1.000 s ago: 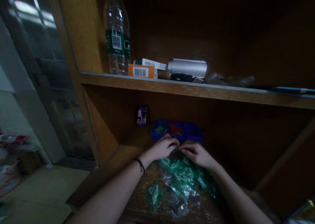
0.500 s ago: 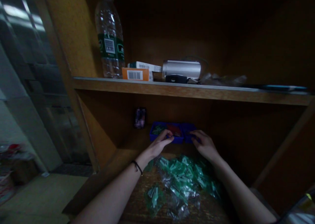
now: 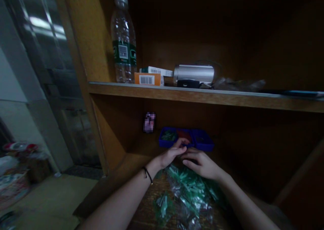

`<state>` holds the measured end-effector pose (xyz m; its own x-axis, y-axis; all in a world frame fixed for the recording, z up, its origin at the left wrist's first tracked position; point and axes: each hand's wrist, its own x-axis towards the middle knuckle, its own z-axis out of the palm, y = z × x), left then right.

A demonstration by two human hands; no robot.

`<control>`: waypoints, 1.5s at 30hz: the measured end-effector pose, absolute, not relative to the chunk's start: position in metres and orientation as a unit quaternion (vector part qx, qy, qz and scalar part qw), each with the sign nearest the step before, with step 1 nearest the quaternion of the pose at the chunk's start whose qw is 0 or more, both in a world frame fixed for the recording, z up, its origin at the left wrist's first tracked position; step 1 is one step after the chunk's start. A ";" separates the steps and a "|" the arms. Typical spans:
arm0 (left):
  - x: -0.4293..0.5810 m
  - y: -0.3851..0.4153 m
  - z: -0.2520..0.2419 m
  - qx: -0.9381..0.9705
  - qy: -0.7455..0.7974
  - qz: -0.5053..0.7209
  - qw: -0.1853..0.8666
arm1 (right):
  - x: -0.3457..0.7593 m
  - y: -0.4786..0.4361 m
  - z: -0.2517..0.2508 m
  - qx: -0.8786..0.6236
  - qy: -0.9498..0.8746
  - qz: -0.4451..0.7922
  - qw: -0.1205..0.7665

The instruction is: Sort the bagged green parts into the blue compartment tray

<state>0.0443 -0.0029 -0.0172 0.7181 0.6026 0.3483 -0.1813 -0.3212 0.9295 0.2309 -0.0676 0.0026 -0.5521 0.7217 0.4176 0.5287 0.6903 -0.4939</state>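
Note:
Both my hands meet over the near end of a pile of clear bags holding green parts (image 3: 188, 189) on the wooden desk. My left hand (image 3: 172, 153), with a black band at the wrist, has its fingers pinched together near the blue tray (image 3: 205, 145). My right hand (image 3: 201, 162) lies just beside it, fingers curled towards the left hand's fingertips. What the fingers hold, if anything, is too small and dark to make out. The blue tray has three compartments, one with green pieces, one with red.
A shelf (image 3: 202, 95) overhead carries a water bottle (image 3: 124, 41), an orange box (image 3: 148, 79), a white box (image 3: 157, 70) and a silver cylinder (image 3: 194, 74). Wooden side panels close the desk bay. A blurred small object (image 3: 149, 122) stands at the back.
My hands were together, reached apart to the blue tray half a second ago, and have come back together in front of it.

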 end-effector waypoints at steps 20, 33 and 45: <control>0.026 0.013 -0.012 0.873 0.248 0.221 0.357 | 0.285 -0.046 -0.015 -0.532 -0.766 0.153 0.328; 0.034 0.001 -0.014 0.865 0.225 0.237 0.380 | 0.273 -0.055 -0.015 -0.455 -0.791 0.259 0.316; 0.038 -0.004 -0.006 0.855 0.196 0.239 0.416 | 0.263 -0.053 -0.010 -0.477 -0.734 0.254 0.411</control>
<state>0.0382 -0.0036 -0.0061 0.8090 0.5343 0.2451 0.1374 -0.5773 0.8049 0.2632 -0.0529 -0.0102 -0.2062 0.9091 0.3618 0.4915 0.4160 -0.7651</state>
